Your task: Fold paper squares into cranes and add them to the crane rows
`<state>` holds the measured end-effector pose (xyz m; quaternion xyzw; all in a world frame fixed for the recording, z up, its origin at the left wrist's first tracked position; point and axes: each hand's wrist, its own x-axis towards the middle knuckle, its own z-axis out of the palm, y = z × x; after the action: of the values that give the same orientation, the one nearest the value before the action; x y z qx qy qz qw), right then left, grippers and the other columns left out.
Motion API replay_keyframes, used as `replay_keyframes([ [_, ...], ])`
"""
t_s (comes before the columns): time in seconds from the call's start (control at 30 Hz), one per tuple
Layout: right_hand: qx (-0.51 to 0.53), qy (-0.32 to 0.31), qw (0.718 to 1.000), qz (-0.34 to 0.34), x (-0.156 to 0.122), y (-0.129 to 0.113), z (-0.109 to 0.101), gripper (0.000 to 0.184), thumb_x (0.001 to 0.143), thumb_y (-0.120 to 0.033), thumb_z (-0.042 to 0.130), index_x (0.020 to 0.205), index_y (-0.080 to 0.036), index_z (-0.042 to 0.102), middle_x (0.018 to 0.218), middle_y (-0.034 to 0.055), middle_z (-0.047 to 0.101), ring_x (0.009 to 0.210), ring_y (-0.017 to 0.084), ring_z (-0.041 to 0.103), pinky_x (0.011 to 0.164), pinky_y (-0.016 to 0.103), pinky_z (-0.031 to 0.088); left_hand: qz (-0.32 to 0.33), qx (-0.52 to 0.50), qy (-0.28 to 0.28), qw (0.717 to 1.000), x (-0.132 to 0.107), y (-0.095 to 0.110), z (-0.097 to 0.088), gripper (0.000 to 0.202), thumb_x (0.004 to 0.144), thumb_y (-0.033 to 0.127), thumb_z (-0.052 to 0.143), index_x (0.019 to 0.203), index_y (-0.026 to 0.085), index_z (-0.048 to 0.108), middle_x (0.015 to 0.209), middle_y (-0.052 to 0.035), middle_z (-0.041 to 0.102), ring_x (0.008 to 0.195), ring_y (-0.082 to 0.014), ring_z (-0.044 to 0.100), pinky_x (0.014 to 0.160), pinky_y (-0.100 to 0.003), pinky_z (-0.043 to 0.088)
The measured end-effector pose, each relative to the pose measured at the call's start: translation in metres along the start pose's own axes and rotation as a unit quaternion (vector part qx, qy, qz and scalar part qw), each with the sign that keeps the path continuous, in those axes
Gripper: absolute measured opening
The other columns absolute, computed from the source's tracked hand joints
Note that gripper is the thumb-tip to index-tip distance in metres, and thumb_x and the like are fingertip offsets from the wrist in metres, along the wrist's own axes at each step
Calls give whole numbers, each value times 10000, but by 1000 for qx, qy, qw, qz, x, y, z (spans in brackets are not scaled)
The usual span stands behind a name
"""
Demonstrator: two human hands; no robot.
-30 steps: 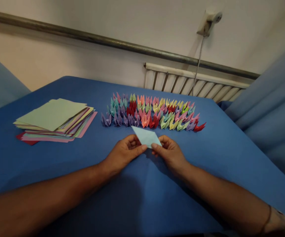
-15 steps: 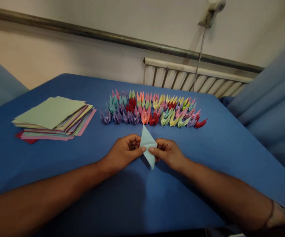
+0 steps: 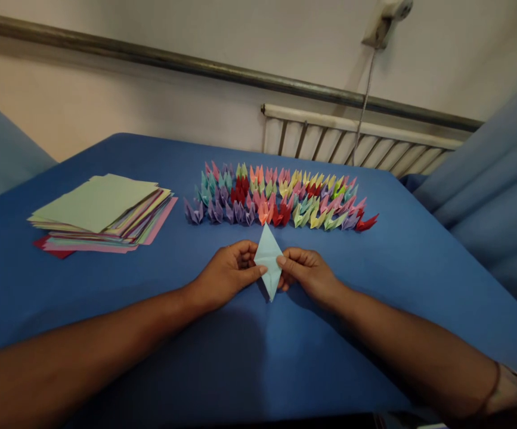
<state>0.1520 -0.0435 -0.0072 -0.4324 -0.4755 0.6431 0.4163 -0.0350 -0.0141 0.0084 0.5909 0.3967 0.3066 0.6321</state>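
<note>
A light blue sheet of origami paper [image 3: 268, 253], folded into a narrow diamond, is held up between my two hands over the blue table. My left hand [image 3: 228, 273] pinches its left side, thumb across the front and fingers curled behind. On the other side my right hand [image 3: 309, 274] grips the right edge between thumb and fingers. The diamond's upper tip points at the paper cranes [image 3: 265, 211], which stand in several rows just beyond. Its lower tip hangs down between the hands. The fingers behind the paper are partly hidden.
To the left lies an uneven stack of coloured paper sheets [image 3: 95, 205], pale green on top. A blue cover [image 3: 160, 381] spreads over the table. Behind it are a wall with a metal rail [image 3: 222, 70] and a radiator [image 3: 325, 122]. Blue curtains [image 3: 504, 179] hang at both sides.
The folded paper has turned to stand more upright, its lower tip swinging left. My right thumb has shifted from the paper's middle to its right edge. Both hands still hold it.
</note>
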Motion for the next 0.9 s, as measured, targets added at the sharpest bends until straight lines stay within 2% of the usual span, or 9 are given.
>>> replay_keyframes([
  [0.1, 14, 2, 1000, 5, 0, -1, -1, 399, 781, -558, 669, 718, -166, 623, 565, -5, 649, 498, 108, 590, 521, 237, 477, 3, 5, -4, 1000, 1, 0, -2, 267, 712, 241, 715, 923, 174, 566, 819, 10, 669, 770, -148, 654, 805, -346, 516],
  [0.2, 4, 5, 1000, -3, -1, -1, -1, 406, 796, -561, 653, 719, -163, 628, 574, 0, 648, 503, 110, 593, 523, 242, 481, 16, -3, -32, 999, 0, 0, -2, 308, 704, 225, 720, 961, 178, 558, 863, 0, 676, 811, -155, 661, 832, -355, 517],
  [0.33, -25, 13, 999, -22, 0, 2, -1, 430, 795, -588, 642, 710, -167, 618, 567, -5, 640, 496, 108, 587, 517, 240, 480, 39, 0, -61, 997, -1, 0, -1, 348, 696, 211, 727, 997, 173, 557, 874, -5, 673, 812, -159, 657, 794, -340, 525],
  [0.6, -48, -9, 998, -37, -2, 3, 0, 474, 820, -634, 589, 731, -168, 600, 589, 0, 636, 519, 108, 585, 521, 241, 476, 22, 11, -45, 999, 0, 2, -1, 272, 702, 244, 720, 924, 170, 582, 878, -13, 692, 815, -164, 659, 815, -326, 510],
  [0.8, -24, -30, 998, -42, -2, 9, 3, 339, 720, -460, 771, 836, -193, 597, 651, -42, 620, 565, 95, 572, 554, 236, 468, -4, -13, -30, 999, 1, 6, -4, 239, 712, 304, 724, 867, 167, 605, 821, 1, 691, 790, -151, 652, 778, -283, 498],
  [0.9, -24, -43, 998, -30, -2, 10, 3, 290, 743, -393, 758, 866, -192, 587, 671, -44, 614, 582, 94, 571, 567, 236, 463, -13, 19, -40, 999, -1, 12, -4, 204, 770, 355, 665, 820, 160, 632, 753, 8, 668, 712, -139, 626, 711, -262, 488],
])
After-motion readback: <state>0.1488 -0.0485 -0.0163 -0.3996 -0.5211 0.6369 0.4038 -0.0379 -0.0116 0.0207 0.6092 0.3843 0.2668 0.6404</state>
